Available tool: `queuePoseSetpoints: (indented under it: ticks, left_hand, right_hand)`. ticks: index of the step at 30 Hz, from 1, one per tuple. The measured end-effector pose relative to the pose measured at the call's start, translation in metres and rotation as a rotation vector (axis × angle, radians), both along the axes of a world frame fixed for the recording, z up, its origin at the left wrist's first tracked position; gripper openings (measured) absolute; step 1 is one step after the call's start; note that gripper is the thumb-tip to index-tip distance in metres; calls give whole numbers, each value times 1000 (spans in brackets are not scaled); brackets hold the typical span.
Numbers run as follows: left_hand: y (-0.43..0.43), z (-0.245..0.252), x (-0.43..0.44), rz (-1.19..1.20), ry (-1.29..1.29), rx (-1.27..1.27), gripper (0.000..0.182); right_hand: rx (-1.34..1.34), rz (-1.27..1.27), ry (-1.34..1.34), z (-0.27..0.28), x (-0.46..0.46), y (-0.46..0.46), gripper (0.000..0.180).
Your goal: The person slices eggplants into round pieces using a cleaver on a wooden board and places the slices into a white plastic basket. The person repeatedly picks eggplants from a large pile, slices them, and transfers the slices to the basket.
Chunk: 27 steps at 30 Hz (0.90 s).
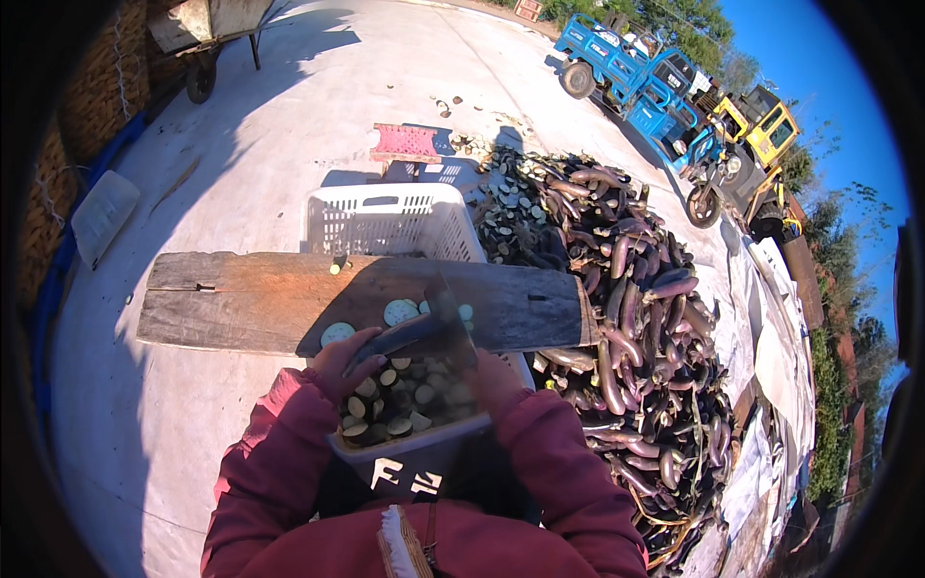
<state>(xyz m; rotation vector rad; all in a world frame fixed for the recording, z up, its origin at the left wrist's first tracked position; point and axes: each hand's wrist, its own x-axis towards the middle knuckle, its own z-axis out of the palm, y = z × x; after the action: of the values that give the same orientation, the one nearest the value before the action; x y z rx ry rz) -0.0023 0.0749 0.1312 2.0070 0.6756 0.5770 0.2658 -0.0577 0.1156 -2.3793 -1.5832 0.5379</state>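
My left hand [352, 361] grips a long dark eggplant [396, 337] that slants up to the right over the near edge of a wooden plank [238, 289]. In my right hand [496, 377] is a wide-bladed cleaver [452, 318], its blade upright against the eggplant's far end and slightly blurred. Pale eggplant slices [399, 312] lie on the plank around the blade, one near my left hand. The plank rests across a white plastic crate [390, 195]. Cut eggplant pieces [397, 404] fill the near part of the crate, below my hands.
A big heap of whole eggplants [629, 289] lies close on the right, with cut ends [506, 195] at its far side. Beyond the crate stands a low stool with a red woven seat [406, 142]. Farther off are a blue cargo tricycle [643, 79] and a wheelbarrow [209, 29].
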Motion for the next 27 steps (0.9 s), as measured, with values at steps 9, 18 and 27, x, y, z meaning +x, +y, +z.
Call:
queuePoseSetpoints:
  ticks: [9,18,27]
  left_hand:
    - [0,0,-4,19,31,11,54]
    - [0,7,-5,-7,76,-2,54]
    - [0,5,-7,-7,68,3,55]
  right_hand:
    - [79,-144,168,62,-25,5,28]
    - [118,-149,318,51,-5,12,32]
    - [-66,-53,146,34,-10,20,32]
